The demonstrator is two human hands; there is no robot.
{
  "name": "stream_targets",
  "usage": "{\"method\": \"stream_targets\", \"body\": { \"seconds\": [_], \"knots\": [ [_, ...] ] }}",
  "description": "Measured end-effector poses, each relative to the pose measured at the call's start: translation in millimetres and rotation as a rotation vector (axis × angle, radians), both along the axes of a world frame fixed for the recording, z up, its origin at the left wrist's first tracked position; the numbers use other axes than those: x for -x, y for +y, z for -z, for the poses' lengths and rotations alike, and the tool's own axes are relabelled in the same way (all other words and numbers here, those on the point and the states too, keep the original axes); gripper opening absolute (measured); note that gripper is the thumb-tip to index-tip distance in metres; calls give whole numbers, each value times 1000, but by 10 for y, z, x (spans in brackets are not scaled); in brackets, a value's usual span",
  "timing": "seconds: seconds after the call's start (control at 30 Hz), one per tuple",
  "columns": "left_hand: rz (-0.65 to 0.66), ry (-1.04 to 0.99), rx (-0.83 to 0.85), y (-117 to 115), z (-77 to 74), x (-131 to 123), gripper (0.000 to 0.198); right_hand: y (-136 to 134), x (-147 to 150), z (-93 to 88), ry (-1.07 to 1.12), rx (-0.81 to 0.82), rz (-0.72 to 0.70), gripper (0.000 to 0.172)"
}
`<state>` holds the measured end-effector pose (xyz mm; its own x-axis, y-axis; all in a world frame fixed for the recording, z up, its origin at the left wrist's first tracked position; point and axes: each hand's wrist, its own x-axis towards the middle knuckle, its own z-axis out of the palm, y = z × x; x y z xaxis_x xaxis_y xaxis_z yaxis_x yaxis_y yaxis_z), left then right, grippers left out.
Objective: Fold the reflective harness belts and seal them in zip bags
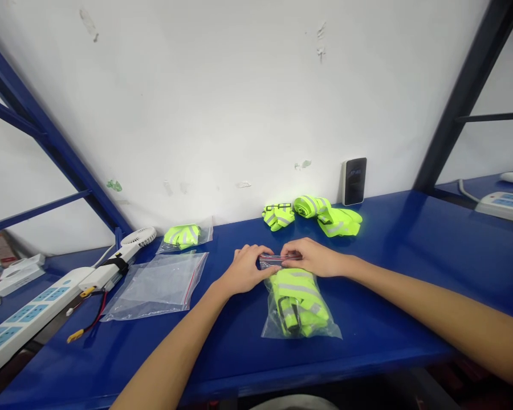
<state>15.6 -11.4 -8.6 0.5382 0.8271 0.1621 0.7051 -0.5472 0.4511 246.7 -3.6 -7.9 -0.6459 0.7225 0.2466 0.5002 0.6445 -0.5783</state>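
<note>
A clear zip bag lies on the blue table, its red-striped zip edge toward the wall. Inside it is a folded neon-yellow reflective vest with grey bands and a black strap piece. My left hand pinches the left end of the bag's zip edge between thumb and fingers. At the same edge, farther right, my right hand grips the zip strip with thumb and curled fingers. Parts of the strip are hidden behind the fingers.
Rolled neon reflective pieces lie by the wall, near a small upright device. To the left are flat zip bags, a bagged neon piece, a white fan, a power strip and a wire with yellow connectors.
</note>
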Motion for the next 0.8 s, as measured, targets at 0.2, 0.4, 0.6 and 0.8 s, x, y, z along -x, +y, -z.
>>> {"method": "stream_targets", "body": {
  "seconds": [0.2,0.4,0.6,0.8],
  "knots": [
    [-7,39,-53,5,27,9,43,-6,17,10,25,-36,10,26],
    [48,-249,114,74,-8,62,31,-16,27,-5,67,-31,40,26],
    [50,-324,129,72,-18,67,30,25,6,-87,218,375,83,30],
    [44,-394,114,49,12,49,31,44,15,-84,305,471,135,31]
  ]
}}
